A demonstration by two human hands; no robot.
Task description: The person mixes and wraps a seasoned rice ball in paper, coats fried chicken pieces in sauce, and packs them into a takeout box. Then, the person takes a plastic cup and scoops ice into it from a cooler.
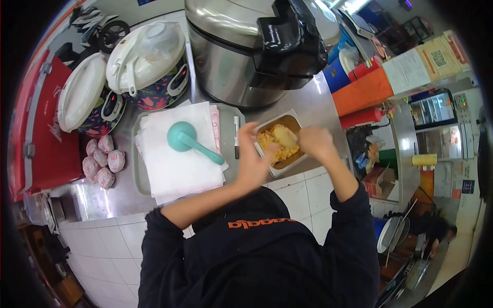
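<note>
A metal tray (pixel 278 170) on the steel counter holds chunky yellow food (pixel 276 143). My left hand (pixel 251 156) is at the tray's left side, its fingers near the rim and the food; blur hides exactly what they touch. My right hand (pixel 317 143) is closed at the tray's right edge, around the end of a pale scoop or spoon (pixel 285 137) whose bowl lies over the food. Left of the tray are a black-and-white marker (pixel 236 137) and a stack of white paper sheets (pixel 172 172), on which a teal ladle (pixel 182 136) rests.
Several wrapped round items (pixel 106 177) sit at the left beside a red box (pixel 38 123). Two lidded patterned cookers (pixel 146 61) (pixel 84 92) and a large steel rice cooker (pixel 231 56) stand at the back. Another person (pixel 434 228) is at the far right.
</note>
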